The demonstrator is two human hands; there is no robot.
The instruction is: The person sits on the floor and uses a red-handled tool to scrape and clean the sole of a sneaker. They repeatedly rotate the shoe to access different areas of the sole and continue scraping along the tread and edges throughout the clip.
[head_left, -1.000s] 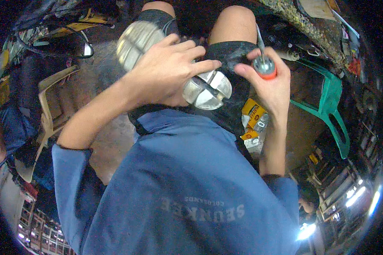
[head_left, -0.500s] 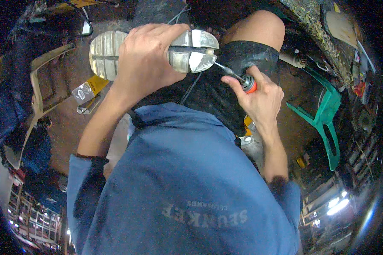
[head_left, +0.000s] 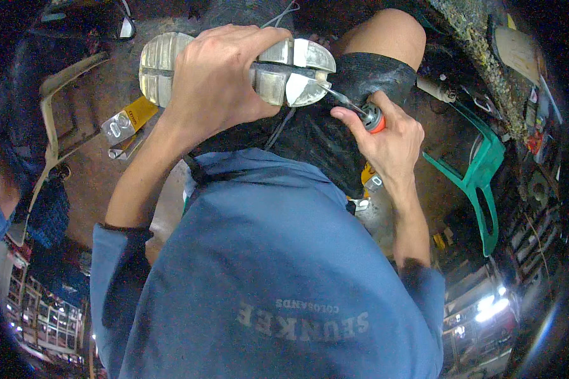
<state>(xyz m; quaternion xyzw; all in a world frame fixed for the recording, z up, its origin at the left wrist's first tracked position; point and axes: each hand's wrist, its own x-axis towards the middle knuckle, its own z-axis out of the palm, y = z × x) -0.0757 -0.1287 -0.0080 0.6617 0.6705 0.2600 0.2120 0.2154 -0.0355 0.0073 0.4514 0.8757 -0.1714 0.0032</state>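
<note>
A shoe (head_left: 313,55) with a worn, pale, blocky sole lies sole-up above my lap, its laces dangling. My left hand (head_left: 224,79) is wrapped across its middle, with the thumb on the near edge. A fresh white patch shows on one sole block near the shoe's right end. In my right hand (head_left: 391,132) is a hand tool (head_left: 374,119) with a thin metal shaft and a dark and orange handle; its exact kind is unclear. The shaft points up-left, and its tip meets the edge of the sole's right end.
A cream chair (head_left: 49,117) stands at left, a green plastic chair (head_left: 480,174) at right. Yellow-and-clear packages (head_left: 131,120) lie on the brown floor. Another person's arm (head_left: 3,174) shows at the left rim. A rough, speckled beam (head_left: 477,47) runs along the upper right.
The shoe and my left hand have shifted slightly up and right in the view. The tool's tip stays at the sole's end. Another person's arm has come further in at left.
</note>
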